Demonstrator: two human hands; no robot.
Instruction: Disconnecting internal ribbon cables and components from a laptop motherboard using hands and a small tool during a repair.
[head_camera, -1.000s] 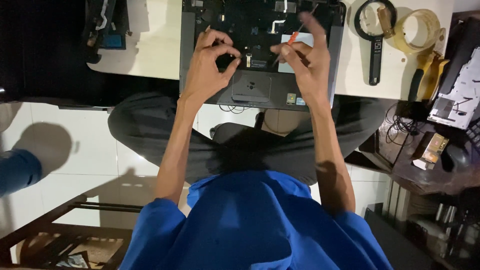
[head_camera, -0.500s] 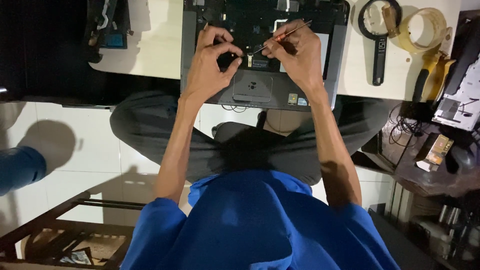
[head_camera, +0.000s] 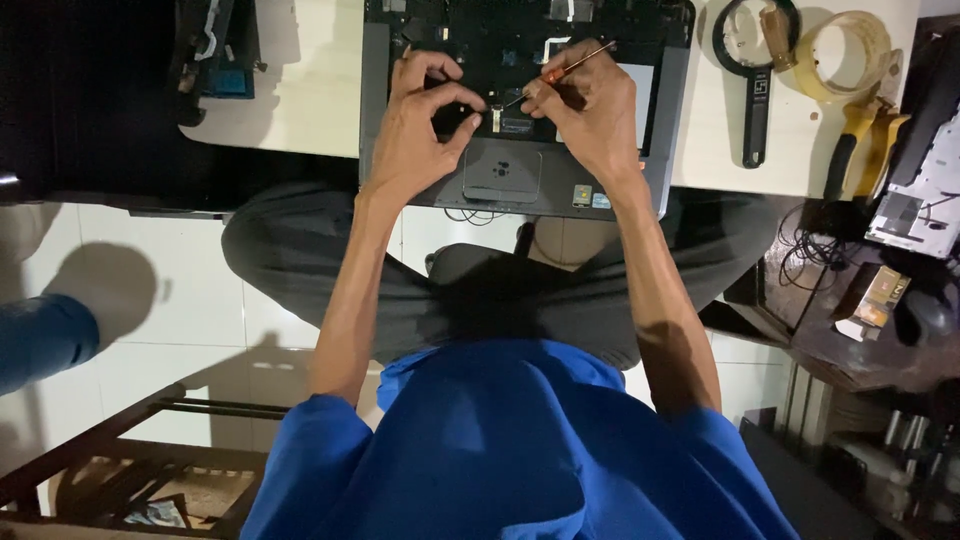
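Note:
A grey laptop base with its keyboard removed lies on the white table, dark internals exposed. My left hand rests on the laptop's left part, thumb and forefinger pinched over a small spot near the middle; whether they hold anything I cannot tell. My right hand grips a thin screwdriver with an orange handle, its tip pointing down-left at a small part just above the touchpad, close to my left fingertips.
A black magnifier ring with handle, a roll of clear tape and a yellow-handled tool lie at the right on the white table. A dark device sits at the left. Circuit parts and cables crowd the dark side table.
My right hand closed from spread fingers onto the screwdriver and brought its tip down toward the middle of the laptop. My left hand stayed nearly in place, fingers pinching.

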